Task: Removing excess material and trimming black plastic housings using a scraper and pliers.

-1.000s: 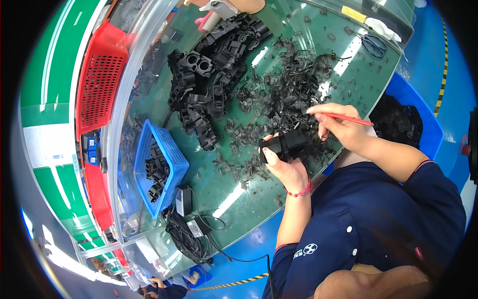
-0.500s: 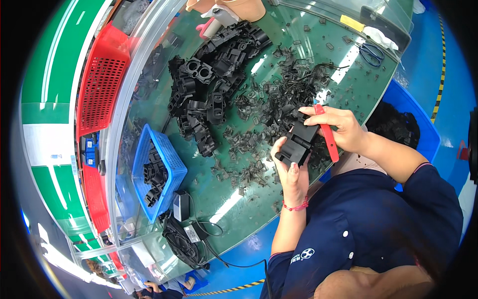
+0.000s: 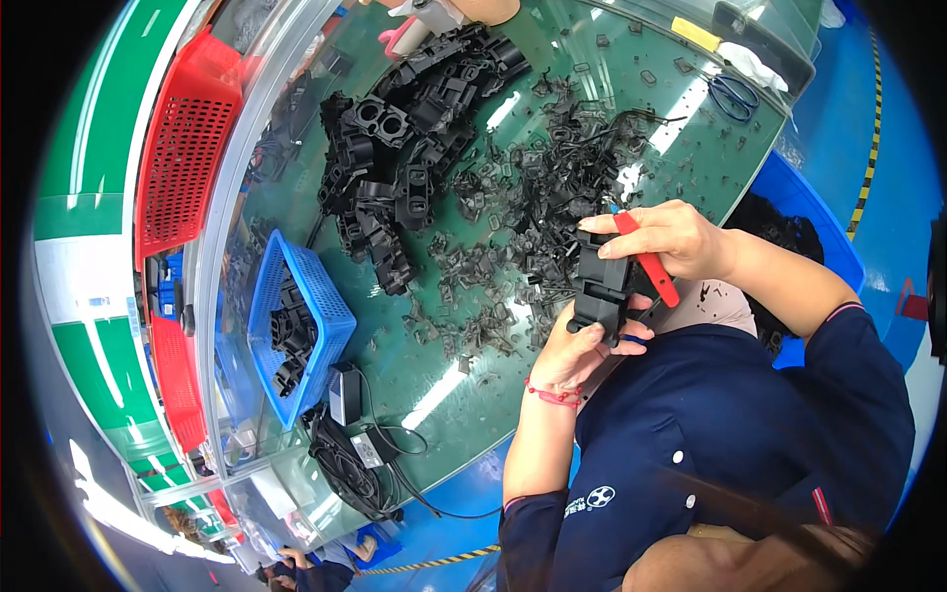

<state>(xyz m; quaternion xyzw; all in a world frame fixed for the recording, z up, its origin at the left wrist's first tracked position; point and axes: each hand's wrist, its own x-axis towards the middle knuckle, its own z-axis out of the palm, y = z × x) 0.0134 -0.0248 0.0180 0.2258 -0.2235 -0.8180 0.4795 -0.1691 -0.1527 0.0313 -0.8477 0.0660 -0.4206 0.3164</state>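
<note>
A black molded plastic part [image 3: 602, 281], blocky with recesses, is gripped from below by my left hand [image 3: 572, 355], its fingers wrapped round the lower end. My right hand [image 3: 681, 242] is closed on a slim red-handled tool [image 3: 646, 259], which lies slanted across its fingers. Its fingertips also rest at the part's upper end. The tool's working tip is mostly hidden. Beyond my hands, a heap of small black plastic scraps [image 3: 562, 187] spreads over the green tabletop [image 3: 454, 385]. Larger black molded parts [image 3: 414, 128] are piled farther left.
A blue basket [image 3: 340, 331] with black parts stands left, near a black adapter and coiled cable [image 3: 345, 474]. Blue-handled scissors [image 3: 733, 98] lie at the far right. A blue bin [image 3: 838, 232] sits beside the table. Red baskets [image 3: 187, 148] stand behind the clear side panel.
My left hand has turned and come nearer my body, tilting the black part more upright. My right hand stays on the red-handled tool. The view has shifted slightly.
</note>
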